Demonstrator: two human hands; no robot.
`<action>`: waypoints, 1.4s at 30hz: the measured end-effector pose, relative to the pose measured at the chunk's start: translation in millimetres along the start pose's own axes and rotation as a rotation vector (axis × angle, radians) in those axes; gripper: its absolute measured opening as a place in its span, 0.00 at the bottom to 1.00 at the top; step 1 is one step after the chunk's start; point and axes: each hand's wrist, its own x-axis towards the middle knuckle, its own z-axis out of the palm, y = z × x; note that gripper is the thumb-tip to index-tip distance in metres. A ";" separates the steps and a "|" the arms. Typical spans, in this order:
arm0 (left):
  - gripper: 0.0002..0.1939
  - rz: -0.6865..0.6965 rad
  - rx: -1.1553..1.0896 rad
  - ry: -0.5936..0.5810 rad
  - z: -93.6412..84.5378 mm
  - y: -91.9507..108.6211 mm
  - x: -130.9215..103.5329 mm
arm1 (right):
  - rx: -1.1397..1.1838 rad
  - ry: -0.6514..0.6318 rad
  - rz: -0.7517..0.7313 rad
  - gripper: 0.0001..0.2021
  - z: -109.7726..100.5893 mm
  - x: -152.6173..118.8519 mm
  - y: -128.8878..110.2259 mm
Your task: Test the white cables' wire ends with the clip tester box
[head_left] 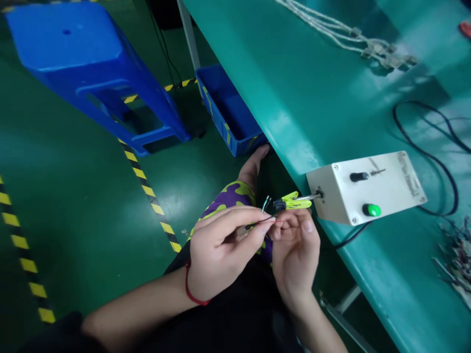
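My left hand (224, 245), with a red string at its wrist, pinches a thin cable between thumb and fingertips. Black, red and green wires (265, 202) fan out of that pinch. My right hand (296, 245) is turned palm up just beside it, its fingers curled near the end of the red wire; whether they grip it cannot be made out. Just above my right fingertips is a yellow-green clip (294, 201) with a black end, on a metal rod from a white box (379, 189) with a black knob and a green button.
The box sits at the edge of a green table (312, 98). White cables (331, 29) lie at its far side, a bundle of wires (459, 255) at the right. A blue stool (69, 39) and blue bin (235, 132) stand on the floor.
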 end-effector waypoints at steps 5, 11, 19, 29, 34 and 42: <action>0.07 -0.125 -0.016 0.006 1.2 -5.5 2.4 | 0.104 0.065 0.165 0.19 2.2 16.5 1.6; 0.06 -0.271 -0.175 -0.004 4.0 -11.0 3.6 | 0.166 0.064 0.188 0.14 -1.7 19.3 -5.0; 0.05 -0.307 -0.286 -0.037 13.8 -18.4 8.7 | 0.176 0.064 0.186 0.12 -4.0 20.9 -1.6; 0.04 -0.345 -0.245 -0.106 9.8 -11.8 10.8 | 0.139 0.068 0.176 0.13 -5.1 21.4 -2.6; 0.02 -0.339 -0.261 -0.122 10.1 -14.3 10.5 | 0.110 0.061 0.178 0.15 -7.1 21.6 -2.3; 0.03 -0.320 -0.241 -0.108 10.9 -9.0 11.1 | 0.175 0.036 0.200 0.18 -5.0 19.3 -8.1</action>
